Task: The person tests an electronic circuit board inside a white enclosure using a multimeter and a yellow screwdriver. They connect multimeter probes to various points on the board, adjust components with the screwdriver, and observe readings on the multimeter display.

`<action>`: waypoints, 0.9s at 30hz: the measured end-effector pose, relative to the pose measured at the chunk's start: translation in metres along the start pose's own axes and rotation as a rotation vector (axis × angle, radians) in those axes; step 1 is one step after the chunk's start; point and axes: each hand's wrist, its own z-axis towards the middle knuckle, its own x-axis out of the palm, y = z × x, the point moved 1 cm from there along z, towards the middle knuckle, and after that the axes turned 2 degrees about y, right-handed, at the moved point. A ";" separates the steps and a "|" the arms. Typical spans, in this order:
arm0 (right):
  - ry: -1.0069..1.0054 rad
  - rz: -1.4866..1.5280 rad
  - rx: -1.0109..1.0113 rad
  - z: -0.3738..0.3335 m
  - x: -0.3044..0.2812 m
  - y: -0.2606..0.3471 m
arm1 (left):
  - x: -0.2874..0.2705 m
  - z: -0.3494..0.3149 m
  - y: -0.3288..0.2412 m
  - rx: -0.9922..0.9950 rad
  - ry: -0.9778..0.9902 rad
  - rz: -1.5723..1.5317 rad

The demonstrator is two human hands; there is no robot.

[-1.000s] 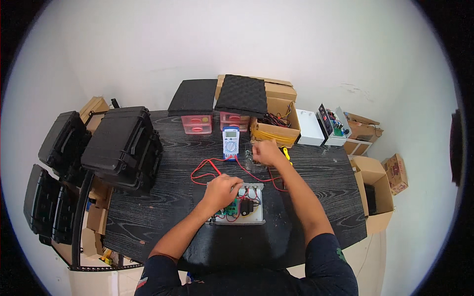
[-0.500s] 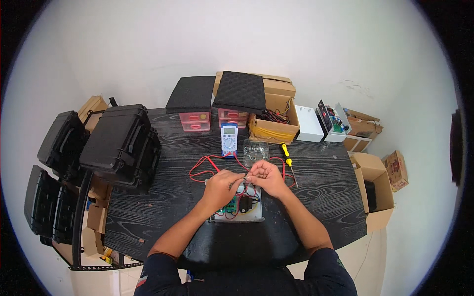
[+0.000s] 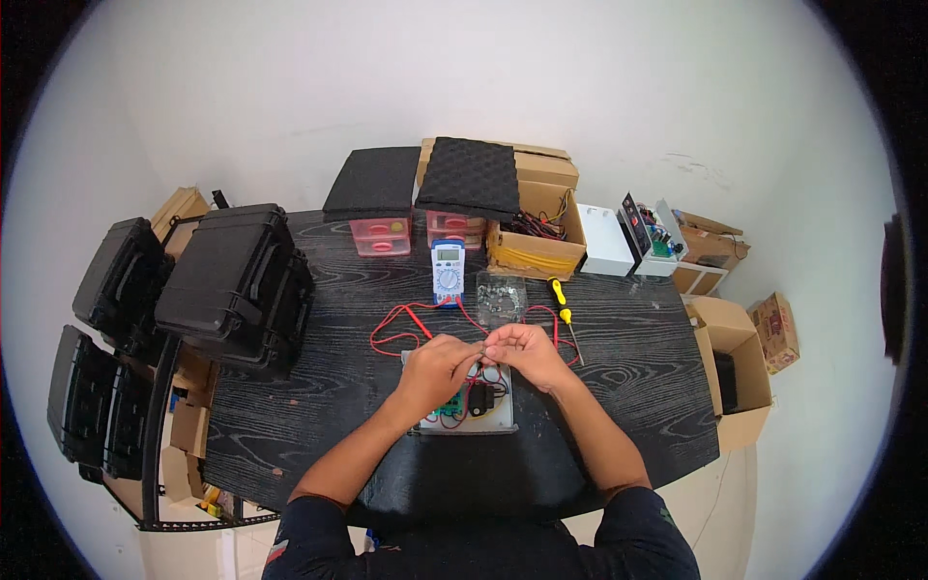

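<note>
Both hands meet over the far side of an open white metal case (image 3: 499,421) holding a green circuit board (image 3: 449,406), a black transformer-like block (image 3: 480,399) and red wires. My left hand (image 3: 435,369) is closed in a pinch, its fingertips touching those of the right. My right hand (image 3: 527,355) also pinches at that spot. Whatever lies between the fingertips is too small to make out. Just beyond, a blue-and-white multimeter (image 3: 448,274) stands with red leads, beside a clear tray (image 3: 502,301) of small metal parts.
A yellow-and-black screwdriver (image 3: 560,302) lies right of the tray. Behind stand a cardboard box (image 3: 536,253) of cables, pink drawer units (image 3: 382,238) under black foam, and a white case (image 3: 606,242). Black hard cases (image 3: 232,290) fill the left; an open carton (image 3: 730,372) is at the right.
The fingers of my right hand have curled in closer to the left fingertips. Both hands stay at nearly the same place over the case.
</note>
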 end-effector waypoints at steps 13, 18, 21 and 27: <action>-0.005 -0.142 -0.068 -0.001 0.003 -0.012 | 0.004 -0.005 0.006 -0.050 0.077 0.042; 0.014 -0.232 -0.175 -0.004 0.005 -0.015 | 0.002 -0.004 0.007 -0.129 0.154 -0.042; 0.051 -0.563 -0.278 -0.008 0.006 -0.003 | 0.001 -0.007 0.012 -0.189 0.210 -0.093; 0.104 -0.340 -0.093 -0.008 -0.001 -0.007 | -0.003 -0.003 0.011 -0.106 0.231 -0.151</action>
